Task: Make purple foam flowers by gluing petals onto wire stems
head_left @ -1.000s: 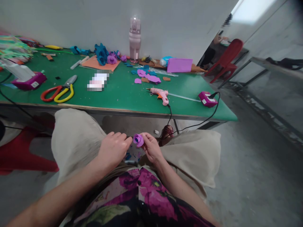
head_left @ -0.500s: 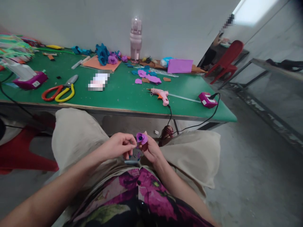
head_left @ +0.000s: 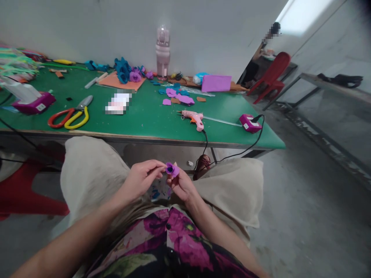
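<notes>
A small purple paper-like flower [head_left: 174, 171] with a dark blue centre is between my hands, above my lap. My right hand [head_left: 183, 185] is closed around its base from the right. The thumb and forefinger of my left hand [head_left: 143, 177] pinch the left edge of a petal. On the green table beyond lie a pink glue gun [head_left: 193, 117] with a clear glue stick in its back, loose purple petals [head_left: 184, 99], and scissors [head_left: 75, 114] with one red and one yellow handle.
Finished-looking blue flowers [head_left: 123, 70] and purple flowers [head_left: 135, 76] rest on an orange sheet [head_left: 133, 85]. A pink bottle [head_left: 162, 54] stands by the wall. The glue gun's black cord [head_left: 232, 156] loops below the table edge to a purple power block [head_left: 249, 122]. A red chair [head_left: 271, 75] stands far right.
My left hand has moved up and right to the flower, its fingers now pinching the petal edge. The flower has tilted slightly in my right hand. The view has shifted a little.
</notes>
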A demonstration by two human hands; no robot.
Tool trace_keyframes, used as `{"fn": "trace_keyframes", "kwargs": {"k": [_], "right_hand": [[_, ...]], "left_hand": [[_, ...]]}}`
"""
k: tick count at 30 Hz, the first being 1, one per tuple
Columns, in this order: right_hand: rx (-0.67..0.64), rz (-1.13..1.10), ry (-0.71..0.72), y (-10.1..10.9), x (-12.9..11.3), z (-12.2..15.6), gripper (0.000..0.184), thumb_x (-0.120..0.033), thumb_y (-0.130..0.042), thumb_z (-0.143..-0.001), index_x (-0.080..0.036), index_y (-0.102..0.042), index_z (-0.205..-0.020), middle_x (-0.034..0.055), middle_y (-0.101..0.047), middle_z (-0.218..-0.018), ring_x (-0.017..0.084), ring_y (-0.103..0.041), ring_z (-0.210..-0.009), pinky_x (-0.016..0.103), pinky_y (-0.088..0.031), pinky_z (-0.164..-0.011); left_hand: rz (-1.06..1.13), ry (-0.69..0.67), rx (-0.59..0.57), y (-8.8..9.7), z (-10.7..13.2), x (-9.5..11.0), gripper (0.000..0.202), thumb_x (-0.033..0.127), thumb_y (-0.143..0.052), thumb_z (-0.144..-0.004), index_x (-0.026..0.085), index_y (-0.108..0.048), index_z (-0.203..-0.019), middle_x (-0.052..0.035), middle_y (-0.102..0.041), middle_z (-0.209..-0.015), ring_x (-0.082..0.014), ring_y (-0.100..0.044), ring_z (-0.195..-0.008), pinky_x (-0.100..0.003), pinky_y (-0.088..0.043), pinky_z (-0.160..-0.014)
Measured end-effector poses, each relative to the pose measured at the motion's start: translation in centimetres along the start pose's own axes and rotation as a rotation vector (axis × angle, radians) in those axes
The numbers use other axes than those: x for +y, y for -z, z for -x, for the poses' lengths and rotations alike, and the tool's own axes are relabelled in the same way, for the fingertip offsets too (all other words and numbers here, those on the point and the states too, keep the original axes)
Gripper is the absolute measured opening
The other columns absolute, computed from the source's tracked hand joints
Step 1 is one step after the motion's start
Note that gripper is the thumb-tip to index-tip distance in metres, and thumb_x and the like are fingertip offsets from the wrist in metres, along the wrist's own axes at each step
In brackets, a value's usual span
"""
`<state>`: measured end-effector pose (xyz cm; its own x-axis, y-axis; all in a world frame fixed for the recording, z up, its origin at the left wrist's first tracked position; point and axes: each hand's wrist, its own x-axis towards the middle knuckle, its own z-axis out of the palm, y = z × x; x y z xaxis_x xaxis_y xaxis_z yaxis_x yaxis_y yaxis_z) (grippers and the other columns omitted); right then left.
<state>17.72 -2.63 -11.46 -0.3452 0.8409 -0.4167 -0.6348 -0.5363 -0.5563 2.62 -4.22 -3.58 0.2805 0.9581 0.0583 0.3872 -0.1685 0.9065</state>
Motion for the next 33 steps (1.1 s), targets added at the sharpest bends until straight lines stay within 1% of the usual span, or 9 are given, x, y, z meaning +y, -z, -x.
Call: {"fn": "trace_keyframes", "kwargs": {"k": [2,5,10,16,20,26,33], "right_hand": [[0.003,-0.058,-0.011,-0.1,-0.1,0.1,0.02,-0.037,-0.064,-0.077,-0.018,-0.056,-0.076,-0.0069,-0.049,-0.052,0.005,-0.042,-0.044,0.015,-0.041,-0.044],[0.009,-0.108,-0.018,-0.1,-0.1,0.1,0.017,-0.032,-0.066,-0.076,-0.017,-0.058,-0.076,-0.0064,-0.051,-0.052,0.005,-0.042,-0.043,0.014,-0.041,-0.043],[-0.009,-0.114,-0.011,0.1,0.0,0.0,0.018,-0.032,-0.066,-0.076,-0.016,-0.059,-0.074,-0.0054,-0.053,-0.054,0.005,-0.044,-0.044,0.015,-0.041,-0.042],[-0.035,-0.081,0.033,0.2,0.1,-0.1,0.023,-0.036,-0.069,-0.072,-0.015,-0.059,-0.073,-0.006,-0.052,-0.054,0.005,-0.042,-0.044,0.015,-0.041,-0.043],[-0.031,-0.061,0.04,0.2,0.3,-0.1,0.024,-0.037,-0.068,-0.072,-0.016,-0.058,-0.072,-0.0062,-0.051,-0.053,0.005,-0.041,-0.044,0.016,-0.04,-0.043],[-0.03,-0.049,0.042,0.1,0.2,0.1,0.017,-0.031,-0.067,-0.074,-0.016,-0.058,-0.072,-0.0056,-0.053,-0.055,0.005,-0.042,-0.044,0.015,-0.039,-0.043],[-0.027,-0.048,0.051,-0.2,0.1,0.2,0.014,-0.026,-0.068,-0.071,-0.016,-0.058,-0.072,-0.0059,-0.054,-0.054,0.005,-0.043,-0.045,0.015,-0.039,-0.042]], "left_hand": [[-0.11,-0.083,0.076,-0.2,0.2,0.1,0.021,0.028,-0.048,-0.086,0.018,-0.065,-0.088,-0.0019,-0.068,-0.08,-0.0118,-0.063,-0.068,-0.023,-0.049,-0.068],[-0.149,-0.117,0.119,-0.6,0.4,0.4,0.02,0.029,-0.048,-0.086,0.018,-0.065,-0.085,-0.0005,-0.068,-0.073,-0.0116,-0.063,-0.066,-0.022,-0.049,-0.066],[-0.199,-0.175,0.131,-0.9,0.5,0.7,0.017,0.023,-0.048,-0.086,0.018,-0.064,-0.087,-0.0006,-0.068,-0.075,-0.0109,-0.063,-0.066,-0.022,-0.049,-0.066],[-0.291,-0.271,0.116,-1.0,0.6,0.7,0.017,0.02,-0.046,-0.086,0.018,-0.063,-0.089,-0.0024,-0.068,-0.081,-0.0122,-0.062,-0.071,-0.023,-0.049,-0.069],[-0.3,-0.259,0.124,-1.1,0.6,0.7,0.018,0.02,-0.044,-0.087,0.018,-0.061,-0.088,-0.0021,-0.067,-0.079,-0.0117,-0.062,-0.069,-0.023,-0.048,-0.068],[-0.3,-0.221,0.099,-1.3,0.5,1.1,0.017,0.022,-0.043,-0.088,0.018,-0.059,-0.086,-0.0007,-0.066,-0.077,-0.0113,-0.061,-0.068,-0.023,-0.046,-0.066],[-0.282,-0.188,0.086,-1.3,0.4,1.4,0.017,0.024,-0.044,-0.088,0.018,-0.059,-0.085,-0.0006,-0.066,-0.076,-0.0114,-0.06,-0.067,-0.022,-0.045,-0.065]]}}
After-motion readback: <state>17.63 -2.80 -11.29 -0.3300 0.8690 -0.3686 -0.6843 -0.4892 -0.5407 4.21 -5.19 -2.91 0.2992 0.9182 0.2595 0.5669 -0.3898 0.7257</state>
